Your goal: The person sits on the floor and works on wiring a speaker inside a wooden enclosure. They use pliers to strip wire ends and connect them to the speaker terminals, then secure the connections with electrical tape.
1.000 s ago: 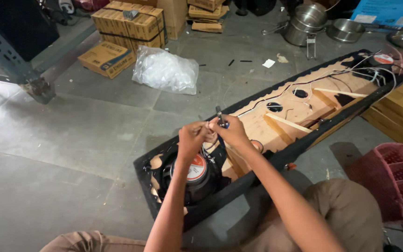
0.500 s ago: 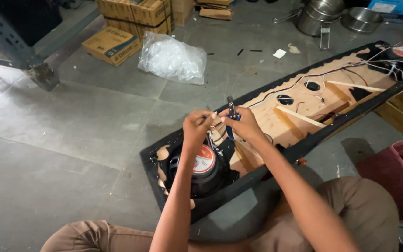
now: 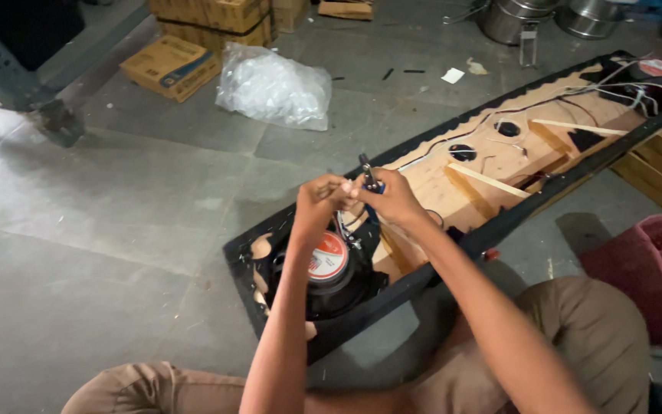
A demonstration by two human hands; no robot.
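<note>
Metal pliers (image 3: 368, 173) between raised hands

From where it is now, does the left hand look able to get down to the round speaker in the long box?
Probably yes: the left hand hovers just above the speaker, with only thin wires between.

Both bare forearms enter from the bottom edge and converge toward frame centre. Left hand (image 3: 322, 201): forearm runs nearly straight up from below, wrist bent slightly, fingers (image 3: 340, 188) curled inward and pinched together at the tips. Right hand (image 3: 394, 198): forearm comes in diagonally from lower right, elbow bent, back of hand facing up, fingers closed in a fist-like grip. The two hands meet, left fingertips touching or just beside the right fingers; exact contact not resolvable. Both knees show, bent, below the arms, in tan trousers.
</note>
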